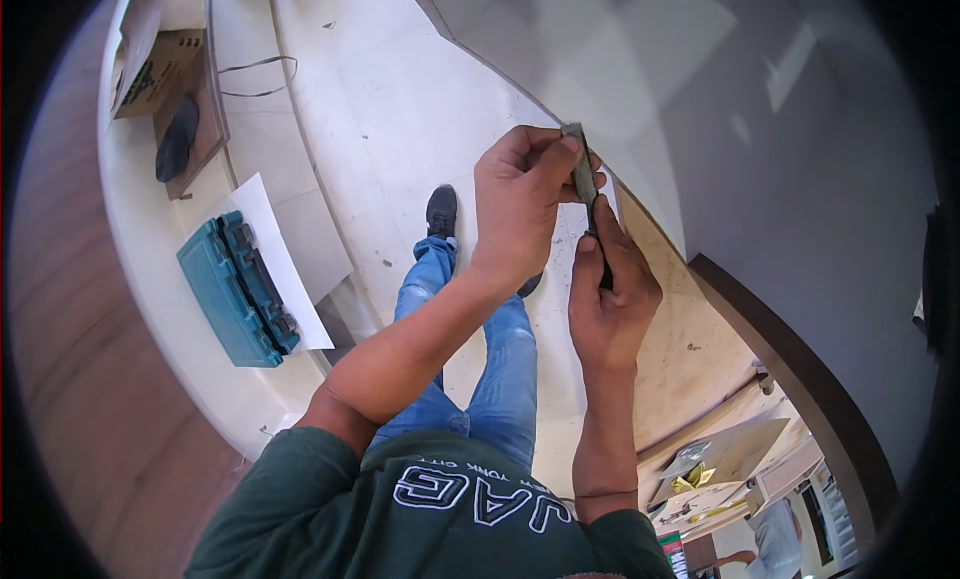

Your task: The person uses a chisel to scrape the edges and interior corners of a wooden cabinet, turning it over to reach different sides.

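My left hand (pixel 525 194) pinches a narrow, flat grey bar (pixel 585 179) between thumb and fingers. Just below it, my right hand (pixel 615 299) is wrapped round a slim tool with a dark handle (pixel 606 271), its thumb pressed along the side. The tool's thin upper end meets the lower end of the bar; I cannot tell whether they are one piece. Both hands are raised in front of my body, near the edge of a large grey panel (pixel 640 89).
A teal tool case (pixel 225 299) lies on a pale ledge at left, beside a white sheet (pixel 290 269). Beyond are a dark shoe-like object (pixel 178 139) and a cardboard box (pixel 160 74). At lower right, a brown panel edge (pixel 790 364), a board with yellow items (pixel 740 459) and another person (pixel 775 539).
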Available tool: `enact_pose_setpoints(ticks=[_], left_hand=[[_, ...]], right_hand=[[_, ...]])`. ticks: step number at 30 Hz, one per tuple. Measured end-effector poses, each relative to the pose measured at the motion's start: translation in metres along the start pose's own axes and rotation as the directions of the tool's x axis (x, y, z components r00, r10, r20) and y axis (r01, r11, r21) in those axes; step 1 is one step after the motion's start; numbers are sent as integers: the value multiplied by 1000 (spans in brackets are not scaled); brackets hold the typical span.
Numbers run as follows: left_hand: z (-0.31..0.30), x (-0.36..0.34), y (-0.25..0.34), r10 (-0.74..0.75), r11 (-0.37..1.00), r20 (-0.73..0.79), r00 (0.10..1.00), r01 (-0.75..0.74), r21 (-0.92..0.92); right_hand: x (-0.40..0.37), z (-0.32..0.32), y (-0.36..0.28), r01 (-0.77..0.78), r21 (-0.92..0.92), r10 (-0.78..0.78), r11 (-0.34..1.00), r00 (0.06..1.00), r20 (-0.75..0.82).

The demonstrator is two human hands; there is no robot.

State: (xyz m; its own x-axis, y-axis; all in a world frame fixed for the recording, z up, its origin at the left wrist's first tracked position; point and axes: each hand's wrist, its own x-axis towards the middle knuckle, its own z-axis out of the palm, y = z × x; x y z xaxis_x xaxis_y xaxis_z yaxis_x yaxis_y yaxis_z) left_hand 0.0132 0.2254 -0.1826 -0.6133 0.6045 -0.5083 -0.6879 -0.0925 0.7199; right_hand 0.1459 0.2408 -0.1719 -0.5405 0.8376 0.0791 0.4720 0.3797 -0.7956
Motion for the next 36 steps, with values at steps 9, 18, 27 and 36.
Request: enact_pose_setpoints(ticks=[9,18,27,36], left_hand=[[-1,3,6,15,1000,-42,999,-15,6],[-3,6,5,10,1000,-52,999,-10,8],[-14,19,22,23,1000,-22,1000,-23,19],[-3,4,11,-70,997,-29,997,69,-35]], right_hand=[[5,3,2,24,59,-25,998,1000,18],[6,7,3,16,21,-17,1000,1000,23],[20,20,-16,-3,-26,4,1000,999,42],[5,7,-10,-40,-11,40,999,999,5]])
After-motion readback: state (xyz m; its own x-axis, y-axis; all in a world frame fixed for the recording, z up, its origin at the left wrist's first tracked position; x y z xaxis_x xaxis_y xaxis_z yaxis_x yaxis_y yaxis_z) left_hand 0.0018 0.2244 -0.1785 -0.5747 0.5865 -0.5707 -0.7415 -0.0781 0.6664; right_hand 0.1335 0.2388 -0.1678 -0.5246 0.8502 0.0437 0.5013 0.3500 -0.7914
